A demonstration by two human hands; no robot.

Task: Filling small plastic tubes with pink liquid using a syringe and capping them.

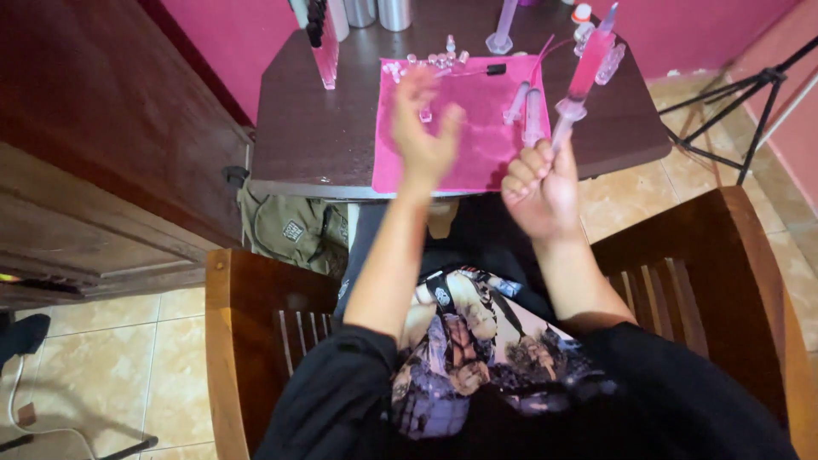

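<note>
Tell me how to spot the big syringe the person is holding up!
Find the dark table with the pink mat on it. Above the mat's right edge, the right hand grips a large syringe by its lower end, tip pointing up and away. Unlike the smaller syringes lying flat on the mat, it is raised in the air and filled with pink liquid.

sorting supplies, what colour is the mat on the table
Bright pink mat, seen in the head view, on a dark brown table.

White label patch (293, 231) (rectangular) on olive bag (294, 232).
</note>
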